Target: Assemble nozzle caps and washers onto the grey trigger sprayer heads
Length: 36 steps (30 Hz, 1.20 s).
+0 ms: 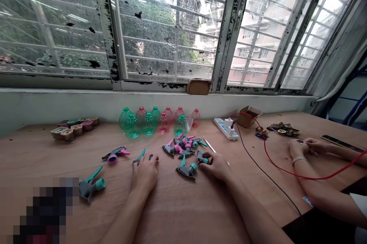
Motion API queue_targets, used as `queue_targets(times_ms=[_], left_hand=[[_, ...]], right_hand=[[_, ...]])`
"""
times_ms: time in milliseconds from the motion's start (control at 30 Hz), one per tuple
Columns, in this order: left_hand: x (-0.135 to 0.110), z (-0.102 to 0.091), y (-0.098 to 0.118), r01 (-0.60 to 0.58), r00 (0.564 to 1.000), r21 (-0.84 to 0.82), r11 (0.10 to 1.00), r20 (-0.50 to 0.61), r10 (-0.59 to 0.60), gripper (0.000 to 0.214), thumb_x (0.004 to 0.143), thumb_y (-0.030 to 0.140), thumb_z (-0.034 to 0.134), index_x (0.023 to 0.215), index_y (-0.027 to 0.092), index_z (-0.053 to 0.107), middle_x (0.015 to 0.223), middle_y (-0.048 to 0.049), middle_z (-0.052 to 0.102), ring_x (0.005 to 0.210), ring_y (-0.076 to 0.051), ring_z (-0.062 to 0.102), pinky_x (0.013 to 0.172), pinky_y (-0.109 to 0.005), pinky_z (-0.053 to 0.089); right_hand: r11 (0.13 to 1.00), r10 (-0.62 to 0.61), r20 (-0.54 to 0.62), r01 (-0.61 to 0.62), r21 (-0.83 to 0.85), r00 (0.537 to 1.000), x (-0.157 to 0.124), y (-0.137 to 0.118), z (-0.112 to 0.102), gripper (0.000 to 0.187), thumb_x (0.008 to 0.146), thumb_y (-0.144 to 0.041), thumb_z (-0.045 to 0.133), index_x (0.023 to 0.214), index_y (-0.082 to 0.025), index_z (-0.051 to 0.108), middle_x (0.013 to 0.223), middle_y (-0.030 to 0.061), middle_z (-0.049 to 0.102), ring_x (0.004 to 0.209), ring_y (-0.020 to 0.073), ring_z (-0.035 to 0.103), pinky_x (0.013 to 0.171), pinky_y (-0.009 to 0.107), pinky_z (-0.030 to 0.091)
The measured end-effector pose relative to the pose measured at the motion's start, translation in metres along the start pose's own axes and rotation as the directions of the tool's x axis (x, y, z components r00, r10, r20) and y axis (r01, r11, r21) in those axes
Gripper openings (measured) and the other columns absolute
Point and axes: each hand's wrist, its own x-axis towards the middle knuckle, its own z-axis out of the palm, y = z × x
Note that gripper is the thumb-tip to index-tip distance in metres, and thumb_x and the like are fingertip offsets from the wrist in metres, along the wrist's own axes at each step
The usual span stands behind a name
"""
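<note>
My left hand [145, 171] rests on the wooden table with its fingers closed over a grey and teal spray trigger head [140, 156], most of which is hidden under them. At the right, my right hand [215, 165] grips another grey and teal spray trigger head [200, 157] by its teal collar. A third teal one [187, 169] lies just beside it, towards me. Behind these is a pile of pink and teal trigger heads [185, 145]. Farther left lie a pink-collared trigger head [114, 155] and a larger-looking teal one [91, 184].
Green bottles [148, 124] and pink bottles [163, 124] stand by the wall. A power strip [225, 128] has a red cable [266, 152] and a dark cable running right. Another person's hands [304, 148] work near small dark metallic parts [285, 129]. Small boxed items [67, 134] sit back left.
</note>
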Motion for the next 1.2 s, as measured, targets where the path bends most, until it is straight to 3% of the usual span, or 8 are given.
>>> queue_targets(times_ms=[167,267,333,567,667,767,933,1200], left_hand=[[0.0,-0.001,0.001,0.008,1.0,-0.004,1.0,0.029,-0.008,0.03,0.09,0.018,0.037,0.102,0.026,0.063,0.12,-0.0062,0.06,0.108,-0.026,0.051,0.088,-0.042,0.033],[0.0,-0.003,0.002,0.012,0.999,-0.005,1.0,0.047,-0.012,0.032,0.091,0.017,0.036,0.103,0.026,0.063,0.121,-0.007,0.06,0.11,-0.026,0.05,0.089,-0.043,0.033],[0.0,-0.003,0.002,0.009,0.999,-0.015,1.0,0.051,-0.009,0.033,0.091,0.017,0.035,0.104,0.026,0.063,0.122,-0.0074,0.059,0.11,-0.026,0.05,0.089,-0.043,0.034],[0.002,-0.007,0.002,0.026,0.999,-0.041,0.999,0.03,-0.025,0.038,0.087,0.01,0.035,0.111,0.024,0.062,0.123,-0.0089,0.059,0.107,-0.025,0.055,0.087,-0.04,0.039],[0.002,-0.01,0.004,0.038,0.999,-0.084,0.996,0.0,-0.038,0.039,0.088,0.011,0.034,0.115,0.023,0.06,0.126,-0.0095,0.057,0.105,-0.024,0.058,0.079,-0.034,0.045],[0.004,-0.011,0.008,0.071,0.997,-0.158,0.985,-0.02,-0.075,0.037,0.091,0.016,0.033,0.118,0.023,0.057,0.128,-0.0101,0.055,0.101,-0.024,0.061,0.071,-0.031,0.048],[0.008,-0.007,0.008,0.032,0.992,-0.324,0.946,-0.106,-0.07,0.032,0.091,0.017,0.036,0.115,0.018,0.057,0.118,-0.0099,0.058,0.098,-0.022,0.062,0.085,-0.033,0.05],[0.009,-0.005,0.005,0.045,0.991,-0.376,0.925,-0.1,-0.089,0.031,0.085,0.013,0.039,0.109,0.016,0.059,0.115,-0.0114,0.062,0.108,-0.023,0.059,0.097,-0.035,0.045]], right_hand=[[0.96,-0.275,-0.123,0.28,0.027,0.954,-0.007,-0.014,-0.007,0.03,0.075,-0.034,0.066,0.103,-0.023,0.066,0.109,0.0067,0.063,0.097,0.0215,0.06,0.084,0.032,0.047],[0.858,-0.513,0.021,0.513,-0.025,0.858,-0.012,-0.029,-0.001,0.028,0.071,-0.033,0.073,0.099,-0.028,0.07,0.114,0.0043,0.061,0.109,0.0242,0.054,0.094,0.037,0.042],[0.839,-0.531,0.112,0.54,-0.071,0.84,-0.013,-0.039,0.007,0.026,0.072,-0.033,0.074,0.098,-0.031,0.071,0.11,0.0021,0.064,0.106,0.0236,0.054,0.094,0.038,0.041],[0.938,-0.322,-0.084,0.306,-0.163,0.943,-0.003,-0.035,0.007,0.033,0.081,-0.039,0.065,0.112,-0.028,0.066,0.121,0.0054,0.06,0.11,0.0235,0.054,0.095,0.035,0.041],[0.988,-0.05,-0.22,0.015,-0.157,0.974,0.003,0.0,-0.015,0.028,0.087,-0.038,0.054,0.103,-0.021,0.07,0.108,0.0094,0.064,0.095,0.0209,0.061,0.083,0.029,0.044],[0.918,0.328,-0.181,-0.358,-0.17,0.927,0.005,0.044,-0.035,0.025,0.081,-0.037,0.059,0.094,-0.019,0.071,0.098,0.0106,0.068,0.089,0.0224,0.063,0.069,0.028,0.044],[0.887,0.424,-0.097,-0.434,-0.155,0.901,0.002,0.083,-0.044,0.014,0.069,-0.029,0.068,0.078,-0.019,0.072,0.079,0.0064,0.07,0.072,0.0203,0.064,0.058,0.026,0.04],[0.892,0.44,-0.027,-0.44,-0.101,0.898,0.004,0.082,-0.04,0.012,0.068,-0.031,0.069,0.068,-0.019,0.07,0.069,0.0049,0.07,0.066,0.019,0.064,0.052,0.025,0.037]])
